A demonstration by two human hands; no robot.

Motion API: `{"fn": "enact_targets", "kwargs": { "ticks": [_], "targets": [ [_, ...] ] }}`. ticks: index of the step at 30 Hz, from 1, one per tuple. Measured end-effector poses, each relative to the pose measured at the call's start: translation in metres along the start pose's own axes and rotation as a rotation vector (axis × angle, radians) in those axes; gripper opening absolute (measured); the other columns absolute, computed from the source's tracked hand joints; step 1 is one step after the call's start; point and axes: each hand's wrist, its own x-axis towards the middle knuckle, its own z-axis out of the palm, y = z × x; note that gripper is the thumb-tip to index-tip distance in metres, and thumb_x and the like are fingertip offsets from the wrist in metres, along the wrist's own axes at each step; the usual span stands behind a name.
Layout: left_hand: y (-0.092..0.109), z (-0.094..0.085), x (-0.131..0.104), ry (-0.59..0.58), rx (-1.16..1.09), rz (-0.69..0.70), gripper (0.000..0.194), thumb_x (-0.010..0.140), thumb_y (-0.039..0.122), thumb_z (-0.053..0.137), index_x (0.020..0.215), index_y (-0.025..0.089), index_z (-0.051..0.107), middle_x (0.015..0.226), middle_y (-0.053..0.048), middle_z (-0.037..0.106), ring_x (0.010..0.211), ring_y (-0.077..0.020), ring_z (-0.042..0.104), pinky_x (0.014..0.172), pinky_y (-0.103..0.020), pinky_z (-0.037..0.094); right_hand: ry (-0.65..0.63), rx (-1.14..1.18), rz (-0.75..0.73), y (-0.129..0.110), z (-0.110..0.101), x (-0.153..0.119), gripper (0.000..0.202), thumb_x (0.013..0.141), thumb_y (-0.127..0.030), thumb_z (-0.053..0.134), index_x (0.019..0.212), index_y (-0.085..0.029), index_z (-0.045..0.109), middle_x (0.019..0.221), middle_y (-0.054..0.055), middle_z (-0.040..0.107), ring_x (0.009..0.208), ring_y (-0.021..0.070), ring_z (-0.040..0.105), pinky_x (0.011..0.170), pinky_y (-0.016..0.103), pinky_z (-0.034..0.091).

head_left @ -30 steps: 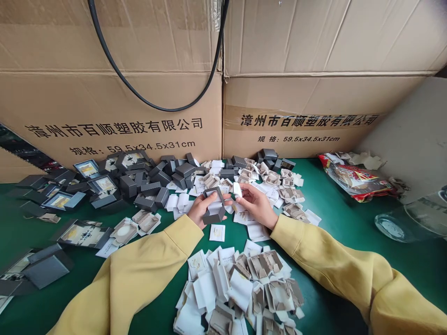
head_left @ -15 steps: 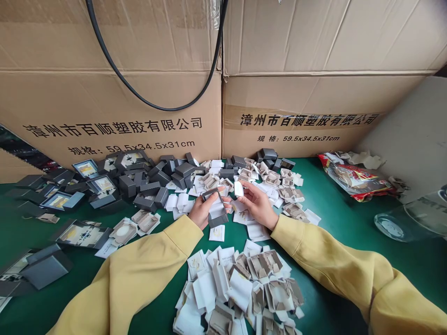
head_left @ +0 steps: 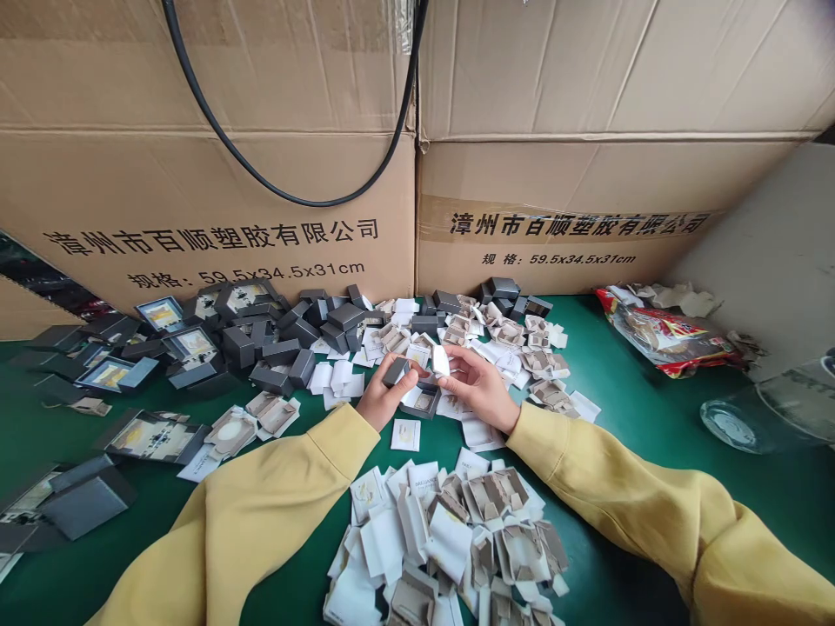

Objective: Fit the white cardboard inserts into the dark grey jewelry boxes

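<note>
My left hand (head_left: 386,396) is closed around a small dark grey box (head_left: 419,402), which stands open with its inside facing up. Beside it my right hand (head_left: 479,387) pinches a small white folded piece (head_left: 439,361), perhaps a card insert, just above the box's right side. A white printed card (head_left: 405,435) lies on the table below the box. Nearer to me is a heap of white and grey-brown folded card inserts (head_left: 450,539). Several more dark boxes (head_left: 280,365) are piled beyond my left hand.
Two large cardboard cartons (head_left: 209,191) stand behind the green table (head_left: 626,409). A black cable (head_left: 313,204) hangs in front of them. On the right are a red snack bag (head_left: 665,335) and a clear jar (head_left: 750,422). Opened grey boxes (head_left: 153,435) lie at left.
The dark box in my left hand has been turned and opened, so its inside now shows. My right hand has come slightly left with the white piece, closer to the box.
</note>
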Motion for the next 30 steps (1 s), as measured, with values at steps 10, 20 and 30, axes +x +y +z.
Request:
{"fn": "enact_targets", "kwargs": {
  "ticks": [10,20,30],
  "targets": [
    [0.000,0.000,-0.005,-0.130,0.257,0.184,0.051,0.070,0.060,0.056,0.098,0.019,0.043,0.082,-0.002,0.048,0.072,-0.0135,0.045,0.067,-0.025,0.037,-0.032,-0.041,-0.109,-0.006,0.009,-0.005,0.048,0.075,-0.042,0.065,0.116,-0.021,0.051,0.114,0.009,0.056,0.101,0.0204,0.057,0.092,0.039,0.046],
    [-0.002,-0.001,-0.004,-0.074,0.331,0.224,0.048,0.073,0.061,0.050,0.096,0.019,0.044,0.083,-0.002,0.045,0.073,-0.0148,0.043,0.068,-0.027,0.036,-0.176,-0.455,-0.229,-0.013,0.006,-0.006,0.045,0.077,-0.044,0.061,0.117,-0.022,0.054,0.108,0.009,0.060,0.097,0.0220,0.057,0.082,0.036,0.048],
    [-0.009,0.000,-0.004,-0.006,0.389,0.254,0.041,0.074,0.053,0.055,0.095,0.019,0.042,0.084,-0.002,0.046,0.076,-0.0152,0.045,0.072,-0.026,0.037,-0.173,-0.750,-0.363,-0.009,0.008,-0.007,0.041,0.083,-0.040,0.052,0.119,-0.021,0.050,0.105,0.011,0.057,0.096,0.0236,0.051,0.084,0.040,0.045]
  ]
}}
